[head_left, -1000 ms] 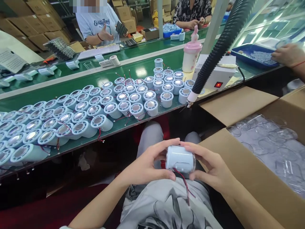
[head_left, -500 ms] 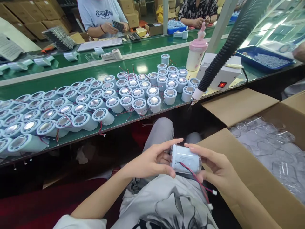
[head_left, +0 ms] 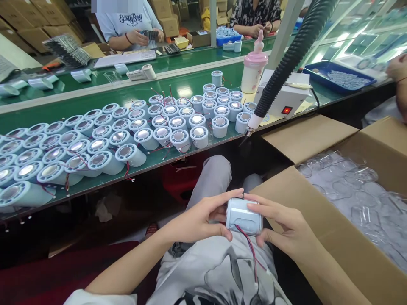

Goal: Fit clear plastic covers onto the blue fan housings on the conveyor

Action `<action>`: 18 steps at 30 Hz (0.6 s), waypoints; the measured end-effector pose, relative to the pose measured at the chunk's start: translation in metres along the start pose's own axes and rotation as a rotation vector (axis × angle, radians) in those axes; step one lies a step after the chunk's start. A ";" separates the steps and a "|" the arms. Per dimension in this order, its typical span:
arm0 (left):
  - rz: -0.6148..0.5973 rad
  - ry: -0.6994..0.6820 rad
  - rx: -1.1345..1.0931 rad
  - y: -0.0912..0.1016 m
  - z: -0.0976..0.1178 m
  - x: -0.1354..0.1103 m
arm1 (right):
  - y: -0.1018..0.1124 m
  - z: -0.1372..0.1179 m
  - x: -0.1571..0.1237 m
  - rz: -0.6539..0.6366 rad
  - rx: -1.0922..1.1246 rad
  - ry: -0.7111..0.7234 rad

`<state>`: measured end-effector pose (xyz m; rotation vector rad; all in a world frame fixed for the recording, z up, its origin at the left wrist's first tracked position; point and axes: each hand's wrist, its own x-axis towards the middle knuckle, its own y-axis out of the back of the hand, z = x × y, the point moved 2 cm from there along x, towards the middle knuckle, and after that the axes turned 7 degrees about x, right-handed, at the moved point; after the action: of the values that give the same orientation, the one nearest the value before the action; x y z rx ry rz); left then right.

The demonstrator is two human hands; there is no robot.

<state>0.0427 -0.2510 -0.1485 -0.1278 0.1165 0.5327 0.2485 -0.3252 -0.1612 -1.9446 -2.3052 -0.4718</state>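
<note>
Hanging steeper again: wires [head_left: 250, 245] from blue cylinder [head_left: 243, 214]

one pale bottle [head_left: 250, 78] with pink lid [head_left: 256, 59], upright beside a white box [head_left: 295, 96] bearing a lit red switch [head_left: 286, 110]. one blue tray [head_left: 319, 77] of small pale parts [head_left: 346, 79], farther right. to the rear: stacked brown cartons [head_left: 52, 17], one yellow tub [head_left: 181, 42], a person [head_left: 116, 40] in a pale-blue lettered shirt [head_left: 127, 26], another person [head_left: 256, 30] in a dark patterned top [head_left: 251, 16].

One blue cylinder [head_left: 244, 212] at five o'clock; over forty similar cylinders [head_left: 120, 137], mostly around ten; one bottle [head_left: 252, 76] and one black hose [head_left: 282, 67] at one; one open carton [head_left: 318, 228] at four.
</note>
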 end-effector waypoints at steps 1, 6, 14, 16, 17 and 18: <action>0.026 -0.037 0.024 -0.001 0.000 -0.001 | 0.000 0.000 0.000 -0.014 -0.019 0.019; 0.138 -0.203 0.168 -0.001 0.001 -0.001 | -0.003 0.005 0.000 0.049 0.162 -0.056; 0.140 -0.440 0.420 0.003 0.005 0.003 | -0.007 0.001 0.001 -0.002 0.362 -0.171; 0.147 -0.353 0.362 0.005 0.005 0.001 | -0.006 0.000 0.003 0.007 0.263 -0.109; 0.142 -0.285 0.309 0.006 0.006 0.000 | -0.005 0.000 0.004 0.018 0.198 -0.070; 0.134 -0.217 0.249 0.007 0.006 -0.001 | -0.005 0.000 0.005 0.030 0.133 -0.028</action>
<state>0.0388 -0.2448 -0.1428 0.1817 -0.0207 0.6576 0.2426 -0.3211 -0.1610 -1.9320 -2.2575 -0.2823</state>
